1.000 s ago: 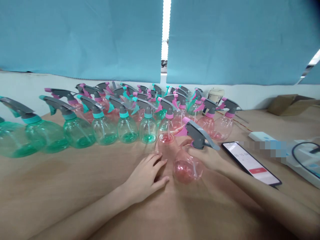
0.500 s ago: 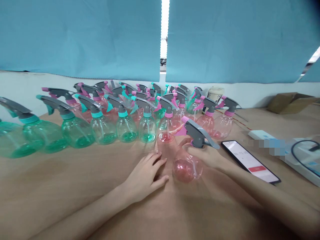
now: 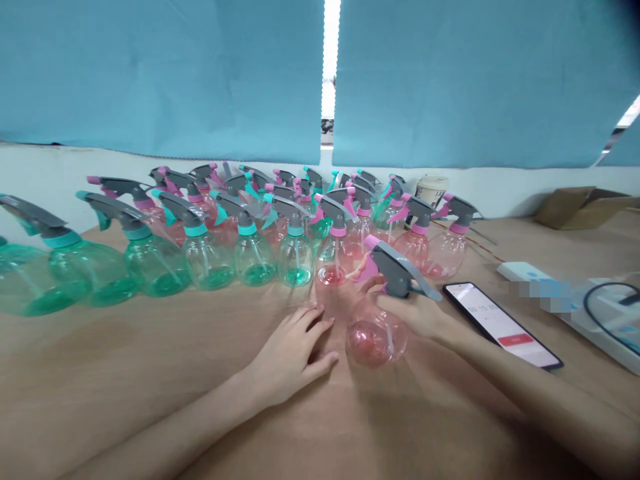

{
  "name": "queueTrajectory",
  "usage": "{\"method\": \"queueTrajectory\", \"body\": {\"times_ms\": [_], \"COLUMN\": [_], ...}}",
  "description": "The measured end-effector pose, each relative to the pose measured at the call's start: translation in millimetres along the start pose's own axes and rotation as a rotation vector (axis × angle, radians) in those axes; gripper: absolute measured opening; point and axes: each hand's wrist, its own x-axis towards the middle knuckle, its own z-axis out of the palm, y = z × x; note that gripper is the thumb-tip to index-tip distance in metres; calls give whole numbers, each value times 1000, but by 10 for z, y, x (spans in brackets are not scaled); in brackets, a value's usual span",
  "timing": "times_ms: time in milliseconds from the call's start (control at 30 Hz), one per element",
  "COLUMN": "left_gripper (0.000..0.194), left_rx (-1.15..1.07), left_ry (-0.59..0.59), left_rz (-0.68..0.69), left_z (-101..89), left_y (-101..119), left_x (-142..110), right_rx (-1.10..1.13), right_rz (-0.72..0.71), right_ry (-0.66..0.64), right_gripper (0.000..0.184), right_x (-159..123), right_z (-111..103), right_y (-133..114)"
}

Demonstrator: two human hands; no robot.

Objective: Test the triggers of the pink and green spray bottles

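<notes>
A clear pink spray bottle (image 3: 377, 339) with a grey and pink trigger head is in my right hand (image 3: 413, 313). My fingers wrap round its neck just under the head, and the bottle leans, its nozzle pointing away to the left. My left hand (image 3: 295, 347) rests flat on the table to the left of that bottle, fingers apart and holding nothing. Just beyond my hands stands a pink spray bottle (image 3: 332, 275), beside a green spray bottle (image 3: 295, 260) with a teal collar.
Several green spray bottles (image 3: 207, 260) line up at the left, with more bottles behind. A phone (image 3: 500, 323) showing a timer lies right of my right arm. Farther right are a white power strip (image 3: 525, 270) and a cardboard box (image 3: 580, 207). A paper cup (image 3: 431, 190) stands behind.
My right hand keeps hold of the pink spray bottle, which has barely shifted. My left hand stays where it was. The whole view has moved very slightly.
</notes>
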Motion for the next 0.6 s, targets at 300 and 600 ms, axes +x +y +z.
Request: {"method": "queueTrajectory", "body": {"times_ms": [300,600], "left_gripper": [48,48], "left_rx": [5,17], "left_ry": [-6,-6], "left_rz": [-6,1], "left_z": [2,14], "left_y": [3,-10], "left_x": [-5,-10], "right_rx": [1,-2], "right_rz": [26,-33], "right_ry": [3,8], "right_gripper": [12,8], "right_x": [-30,-37], "right_z": [-17,12], "right_y": [-18,75]}}
